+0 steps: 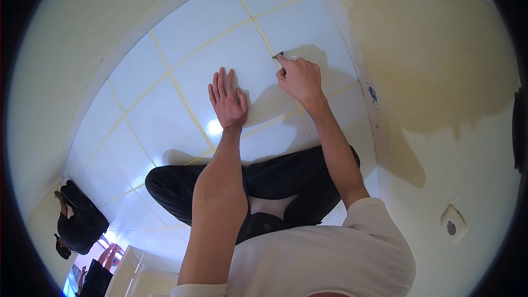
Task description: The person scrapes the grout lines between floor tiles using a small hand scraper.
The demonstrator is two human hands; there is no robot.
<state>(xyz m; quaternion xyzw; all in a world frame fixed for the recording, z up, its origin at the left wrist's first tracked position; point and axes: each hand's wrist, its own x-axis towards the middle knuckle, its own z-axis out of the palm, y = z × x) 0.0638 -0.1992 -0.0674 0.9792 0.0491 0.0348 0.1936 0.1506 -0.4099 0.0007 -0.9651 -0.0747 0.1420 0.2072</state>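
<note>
My left hand lies flat on a glossy white floor tile, fingers spread, with nothing in it. To its right and a little farther off, my right hand is closed, the index finger stretched forward over a small dark, flat, pointed tool. The tool's tip touches the floor at a yellowish grout line between two tiles. Most of the tool is hidden under my fingers, so its exact kind cannot be made out.
Cream walls rise at the right and far left. My legs in dark trousers are folded on the floor. A person in dark clothes is at the lower left, with another person's legs nearby. A wall recess shows at lower right.
</note>
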